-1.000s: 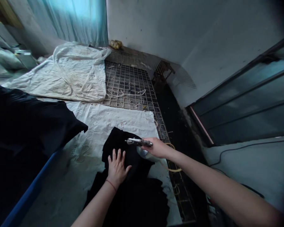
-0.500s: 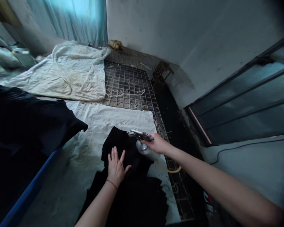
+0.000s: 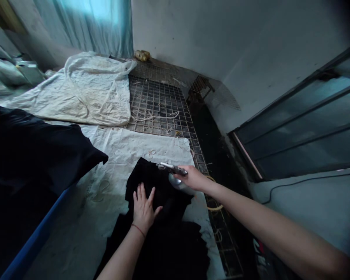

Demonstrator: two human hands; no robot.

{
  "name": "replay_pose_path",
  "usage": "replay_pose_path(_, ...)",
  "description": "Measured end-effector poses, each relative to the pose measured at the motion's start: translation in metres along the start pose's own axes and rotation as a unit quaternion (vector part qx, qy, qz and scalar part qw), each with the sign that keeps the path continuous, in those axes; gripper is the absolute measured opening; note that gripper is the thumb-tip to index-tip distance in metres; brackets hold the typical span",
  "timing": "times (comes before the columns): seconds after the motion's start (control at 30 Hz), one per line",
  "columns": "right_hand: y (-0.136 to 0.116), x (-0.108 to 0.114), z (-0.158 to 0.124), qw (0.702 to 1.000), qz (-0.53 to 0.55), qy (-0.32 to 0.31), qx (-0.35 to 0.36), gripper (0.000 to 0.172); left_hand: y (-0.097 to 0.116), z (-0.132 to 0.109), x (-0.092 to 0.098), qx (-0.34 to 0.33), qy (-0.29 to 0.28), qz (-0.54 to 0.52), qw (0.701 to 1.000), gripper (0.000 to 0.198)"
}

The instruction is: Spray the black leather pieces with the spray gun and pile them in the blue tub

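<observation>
Black cloth pieces (image 3: 175,249) lie stacked on a white sheet (image 3: 163,144). My left hand (image 3: 144,206) rests flat on the upper piece, fingers spread. To its right, my right hand (image 3: 192,178) is closed round a metal spray gun (image 3: 172,168) with a silvery cup (image 3: 177,182) below it. The gun is over the right side of the cloth, its nozzle pointing left near the cloth's top edge. A reddish cord circles my left wrist.
Dark cloth (image 3: 37,151) drapes over a blue edge (image 3: 37,237) on the left. Behind the sheet are a crumpled whitish cover (image 3: 90,93) and a wire grid (image 3: 157,101) with loose strings. A barred window (image 3: 303,120) is on the right.
The spray gun has tilted slightly and my right hand has shifted a little. My left hand stays almost in place on the cloth.
</observation>
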State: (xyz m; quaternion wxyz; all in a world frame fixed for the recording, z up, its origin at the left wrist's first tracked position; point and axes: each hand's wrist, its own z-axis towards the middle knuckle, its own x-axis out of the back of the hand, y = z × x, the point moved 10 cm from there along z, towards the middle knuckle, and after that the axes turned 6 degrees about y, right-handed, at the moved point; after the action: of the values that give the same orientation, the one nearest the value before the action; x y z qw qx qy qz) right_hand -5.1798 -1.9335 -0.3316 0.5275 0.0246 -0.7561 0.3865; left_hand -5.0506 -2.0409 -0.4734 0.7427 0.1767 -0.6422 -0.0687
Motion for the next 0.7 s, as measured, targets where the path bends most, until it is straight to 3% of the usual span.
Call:
replay_pose_path(0.1,-0.009,-0.009,-0.001,0.998,0.000,-0.052,0.029,0.008,0.000,0.000,0.000,-0.001,0.005,-0.003,1.000,0.078)
replay_pose_path(0.23,-0.006,-0.005,0.001,0.999,-0.006,-0.036,-0.005,0.011,-0.001,-0.001,-0.002,0.000,0.006,-0.005,1.000,0.079)
replay_pose_path(0.37,-0.011,-0.015,0.000,0.997,-0.023,-0.078,0.008,0.007,-0.001,-0.001,-0.002,0.002,0.008,-0.009,1.000,0.078)
replay_pose_path(0.47,-0.005,-0.011,0.001,0.998,-0.031,-0.054,-0.016,0.008,-0.002,-0.001,-0.001,0.007,0.007,-0.010,1.000,0.078)
replay_pose_path(0.57,-0.008,-0.013,-0.003,0.997,-0.044,-0.061,0.019,0.008,-0.001,0.001,0.001,0.011,-0.004,-0.012,1.000,0.077)
replay_pose_path(0.7,0.008,-0.004,-0.002,0.999,-0.040,-0.018,-0.027,0.011,-0.001,0.001,0.003,0.019,-0.019,-0.008,1.000,0.077)
